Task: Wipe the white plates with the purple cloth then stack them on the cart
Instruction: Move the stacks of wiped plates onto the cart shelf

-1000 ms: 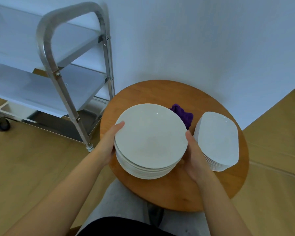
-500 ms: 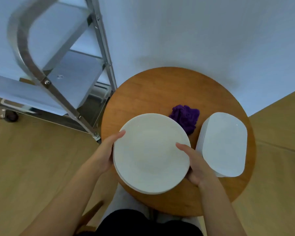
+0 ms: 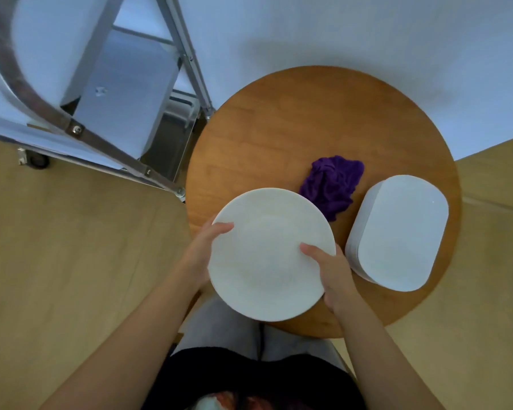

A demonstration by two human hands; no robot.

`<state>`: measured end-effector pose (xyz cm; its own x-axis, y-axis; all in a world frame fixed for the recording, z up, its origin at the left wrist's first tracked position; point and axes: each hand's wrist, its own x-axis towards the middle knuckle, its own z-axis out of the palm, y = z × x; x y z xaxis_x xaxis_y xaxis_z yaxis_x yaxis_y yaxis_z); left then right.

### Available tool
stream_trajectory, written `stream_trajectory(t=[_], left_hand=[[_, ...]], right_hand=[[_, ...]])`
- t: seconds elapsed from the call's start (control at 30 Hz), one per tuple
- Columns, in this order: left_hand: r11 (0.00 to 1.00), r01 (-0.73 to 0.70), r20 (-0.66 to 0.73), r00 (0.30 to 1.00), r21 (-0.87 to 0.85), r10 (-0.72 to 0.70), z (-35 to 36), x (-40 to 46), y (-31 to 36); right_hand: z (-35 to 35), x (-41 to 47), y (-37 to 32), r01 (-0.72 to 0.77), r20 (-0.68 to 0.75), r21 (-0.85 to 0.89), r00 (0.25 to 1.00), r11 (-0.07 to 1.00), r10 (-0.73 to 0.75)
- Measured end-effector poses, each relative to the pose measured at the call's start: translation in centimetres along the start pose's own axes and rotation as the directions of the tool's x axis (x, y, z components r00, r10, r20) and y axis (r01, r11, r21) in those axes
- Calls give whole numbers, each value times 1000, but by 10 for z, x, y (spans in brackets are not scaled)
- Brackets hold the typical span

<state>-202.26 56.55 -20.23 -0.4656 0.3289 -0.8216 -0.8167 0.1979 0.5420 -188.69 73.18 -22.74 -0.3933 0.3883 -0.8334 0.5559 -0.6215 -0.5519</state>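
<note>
Evidently the left hand and right hand are gripping the round white plate by opposite rims, thumbs curled on top, over the bench. Wiping is not yet starting; next, one hand should be reaching for the purple cloth just beside it.

White plates – purple cloth – brown wooden table.

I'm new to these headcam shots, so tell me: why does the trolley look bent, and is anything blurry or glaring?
Head view: the wide lens bows the cart frame near the edge; the cart looks slightly smeared, while the round plate and purple cloth stay fairly sharp. Lighting is soft and bluish, with a faint shadow on the wall and no strong glare on the plates.
</note>
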Motion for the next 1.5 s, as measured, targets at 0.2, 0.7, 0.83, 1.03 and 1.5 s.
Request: stream_trajectory(t=[0.2,0.7,0.83,1.03,1.5], left_hand=[[998,54,36,998,8,-55,-10,4,-3],[954,11,-4,1000,-299,-13,-17,-39,13],[943,2,-39,999,-334,-16,-41,-72,50],[965,-13,-13,1000,-263,10,-109,-112,122],[929,-211,-47,977,-304,207,-357,-165,267]], right_hand=[[-17,1,-2,55,253,32,966,998,-62],[9,-47,-52,57,193,54,979,997,-66],[41,-87,-76,84,180,26,980,996,-88],[131,-146,-102,75,120,-1,990,997,-74],[419,-202,-125,176,226,-7,959,984,-170]])
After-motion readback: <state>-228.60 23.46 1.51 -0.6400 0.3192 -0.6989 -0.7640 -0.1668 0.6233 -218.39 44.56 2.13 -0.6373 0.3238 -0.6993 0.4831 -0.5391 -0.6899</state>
